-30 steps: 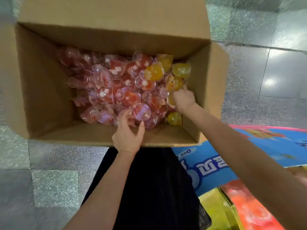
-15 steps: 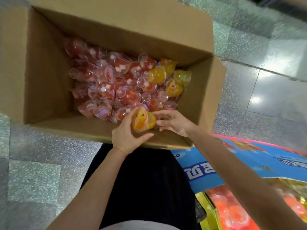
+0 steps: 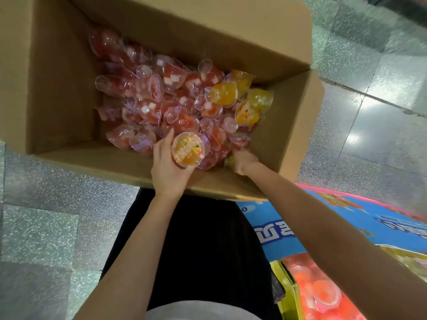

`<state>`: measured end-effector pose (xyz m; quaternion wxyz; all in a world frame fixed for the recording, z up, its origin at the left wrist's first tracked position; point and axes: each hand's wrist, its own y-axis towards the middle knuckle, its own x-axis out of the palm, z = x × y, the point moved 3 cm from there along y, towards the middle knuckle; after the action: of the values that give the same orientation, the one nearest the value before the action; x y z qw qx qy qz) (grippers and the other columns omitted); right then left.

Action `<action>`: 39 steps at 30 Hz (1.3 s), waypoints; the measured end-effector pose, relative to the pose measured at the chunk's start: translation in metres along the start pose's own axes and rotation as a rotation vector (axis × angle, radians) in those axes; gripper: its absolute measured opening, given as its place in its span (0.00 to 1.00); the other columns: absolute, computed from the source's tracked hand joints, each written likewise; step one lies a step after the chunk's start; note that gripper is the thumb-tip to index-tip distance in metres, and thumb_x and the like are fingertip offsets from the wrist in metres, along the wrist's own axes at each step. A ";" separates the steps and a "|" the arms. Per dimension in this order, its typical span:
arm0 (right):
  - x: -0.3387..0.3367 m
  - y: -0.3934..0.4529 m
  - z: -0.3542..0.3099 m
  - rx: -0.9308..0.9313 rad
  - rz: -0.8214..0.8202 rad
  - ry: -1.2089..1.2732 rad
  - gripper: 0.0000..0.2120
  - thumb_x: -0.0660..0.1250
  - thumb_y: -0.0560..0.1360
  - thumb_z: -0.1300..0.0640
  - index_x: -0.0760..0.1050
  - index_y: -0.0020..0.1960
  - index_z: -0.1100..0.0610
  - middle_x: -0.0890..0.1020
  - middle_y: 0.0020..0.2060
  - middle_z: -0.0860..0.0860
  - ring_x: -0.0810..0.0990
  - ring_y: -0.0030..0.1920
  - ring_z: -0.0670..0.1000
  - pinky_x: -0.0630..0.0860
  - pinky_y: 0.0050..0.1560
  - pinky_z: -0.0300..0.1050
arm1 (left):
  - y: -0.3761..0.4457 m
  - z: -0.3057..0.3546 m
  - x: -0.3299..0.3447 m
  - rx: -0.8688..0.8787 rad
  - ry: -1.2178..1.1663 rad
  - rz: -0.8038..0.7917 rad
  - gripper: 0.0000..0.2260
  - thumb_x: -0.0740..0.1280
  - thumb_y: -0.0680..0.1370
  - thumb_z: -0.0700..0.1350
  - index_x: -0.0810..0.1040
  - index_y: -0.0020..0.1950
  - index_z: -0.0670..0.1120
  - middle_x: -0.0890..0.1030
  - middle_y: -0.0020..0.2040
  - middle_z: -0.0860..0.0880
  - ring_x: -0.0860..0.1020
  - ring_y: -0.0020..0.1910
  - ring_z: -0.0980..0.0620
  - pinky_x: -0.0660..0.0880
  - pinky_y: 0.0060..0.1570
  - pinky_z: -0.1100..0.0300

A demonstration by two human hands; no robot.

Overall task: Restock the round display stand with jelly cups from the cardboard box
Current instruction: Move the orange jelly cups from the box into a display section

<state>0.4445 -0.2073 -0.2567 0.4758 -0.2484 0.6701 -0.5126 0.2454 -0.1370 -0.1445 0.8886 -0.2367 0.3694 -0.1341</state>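
Nearest, lower right: round display stand [image 3: 346,218], pink rim w/ blue printed top, red cups already visible in one compartment at the frame edge; can't tell how full overall. Just beyond, L hand [image 3: 169,166] curls round an orange jelly cup [image 3: 188,150], lid up, held at the near wall of the cardboard box [image 3: 57,93]. R hand [image 3: 243,161] is blurred, reaching down into the box's near right corner; fingers look bent but can't tell if it has a cup. Farther in: pile of loose jelly cups [image 3: 161,102], mostly red, a few yellow/orange toward the right. Judgement: early-mid restock, box still v. full, one cup picked, none being placed on the stand yet.
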 end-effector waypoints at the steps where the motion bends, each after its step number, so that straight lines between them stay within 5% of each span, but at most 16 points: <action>1: 0.004 0.002 0.000 0.015 0.016 -0.097 0.22 0.60 0.78 0.62 0.63 0.71 0.60 0.67 0.69 0.60 0.67 0.68 0.60 0.69 0.64 0.52 | 0.000 0.000 0.002 0.009 0.032 -0.009 0.41 0.80 0.65 0.48 0.65 0.74 0.52 0.69 0.67 0.49 0.71 0.64 0.52 0.69 0.60 0.54; 7: 0.022 0.009 -0.006 -0.005 0.179 -0.341 0.16 0.52 0.81 0.61 0.65 0.67 0.61 0.70 0.65 0.61 0.68 0.66 0.59 0.65 0.64 0.52 | 0.001 0.000 0.005 -0.019 0.043 0.051 0.37 0.79 0.64 0.53 0.70 0.70 0.53 0.71 0.66 0.54 0.73 0.62 0.54 0.68 0.58 0.58; 14: 0.004 0.011 0.010 -0.059 0.141 -0.222 0.33 0.72 0.71 0.55 0.61 0.70 0.62 0.66 0.68 0.62 0.66 0.67 0.62 0.66 0.66 0.51 | -0.001 -0.001 0.005 0.106 0.023 -0.039 0.34 0.80 0.62 0.53 0.73 0.66 0.53 0.74 0.63 0.54 0.73 0.62 0.55 0.68 0.57 0.61; 17: 0.002 -0.005 0.012 -0.047 0.139 0.157 0.45 0.75 0.66 0.45 0.58 0.75 0.56 0.66 0.68 0.61 0.70 0.65 0.62 0.70 0.64 0.50 | -0.001 0.000 0.001 0.120 -0.072 -0.113 0.32 0.80 0.62 0.51 0.73 0.64 0.54 0.75 0.62 0.57 0.72 0.61 0.58 0.68 0.59 0.65; 21: 0.002 -0.044 0.009 0.042 0.212 0.920 0.32 0.72 0.70 0.47 0.67 0.70 0.54 0.72 0.64 0.55 0.72 0.63 0.55 0.72 0.61 0.48 | 0.001 0.009 -0.008 0.156 -0.209 -0.225 0.32 0.80 0.65 0.44 0.70 0.65 0.53 0.73 0.59 0.61 0.71 0.61 0.62 0.68 0.62 0.67; 25: 0.003 -0.109 -0.011 -0.015 0.147 2.038 0.18 0.68 0.76 0.58 0.70 0.64 0.57 0.75 0.62 0.57 0.76 0.59 0.56 0.78 0.57 0.57 | 0.005 0.029 -0.012 0.180 -0.252 -0.356 0.33 0.80 0.66 0.42 0.68 0.67 0.52 0.73 0.61 0.56 0.73 0.63 0.57 0.70 0.66 0.57; 28: 0.005 -0.155 -0.023 -0.167 0.278 2.645 0.24 0.72 0.71 0.53 0.71 0.63 0.60 0.79 0.49 0.58 0.80 0.47 0.56 0.79 0.54 0.56 | 0.000 0.058 -0.014 0.305 -0.286 -0.490 0.36 0.80 0.65 0.38 0.68 0.69 0.44 0.73 0.62 0.53 0.72 0.60 0.61 0.71 0.62 0.65; 31: 0.003 -0.199 -0.027 -0.431 0.432 2.881 0.38 0.80 0.60 0.48 0.71 0.64 0.62 0.82 0.48 0.59 0.81 0.43 0.54 0.79 0.49 0.51 | -0.018 0.093 -0.009 0.420 -0.270 -0.608 0.35 0.78 0.64 0.32 0.68 0.68 0.42 0.72 0.61 0.54 0.72 0.58 0.63 0.65 0.55 0.80; 35: 0.013 -0.254 -0.020 -0.675 0.722 3.010 0.37 0.80 0.60 0.44 0.72 0.63 0.60 0.80 0.54 0.59 0.78 0.54 0.56 0.77 0.54 0.50 | -0.060 0.125 0.015 0.553 -0.278 -0.853 0.39 0.82 0.59 0.34 0.69 0.65 0.46 0.74 0.59 0.58 0.74 0.59 0.62 0.69 0.59 0.70; 39: 0.055 -0.308 -0.009 -0.878 1.061 3.101 0.32 0.81 0.58 0.44 0.80 0.56 0.59 0.81 0.54 0.59 0.79 0.56 0.57 0.74 0.59 0.53 | -0.126 0.137 0.041 0.502 -0.296 -1.129 0.41 0.81 0.53 0.41 0.68 0.63 0.45 0.78 0.57 0.50 0.77 0.54 0.59 0.73 0.55 0.64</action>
<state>0.3653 -0.3566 0.0072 0.5721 -0.5818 -0.5559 -0.1586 0.3645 -0.2172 -0.0188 0.7513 -0.1956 0.0182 -0.6301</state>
